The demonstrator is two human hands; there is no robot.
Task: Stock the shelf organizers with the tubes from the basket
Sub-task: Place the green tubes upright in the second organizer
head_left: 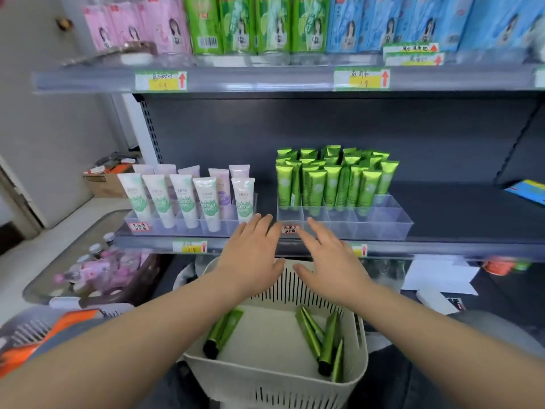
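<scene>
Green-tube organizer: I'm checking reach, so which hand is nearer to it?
Right. The right hand has its fingertips at the front left corner of the green-tube organizer; the left hand is further left, nearer the white-tube organizer.

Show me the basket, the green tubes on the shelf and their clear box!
basket (pixel 230 379), head view, its white front wall.
green tubes on the shelf (pixel 332 184), head view, a front-row tube's body.
clear box (pixel 379 229), head view, its bare front wall.
</scene>
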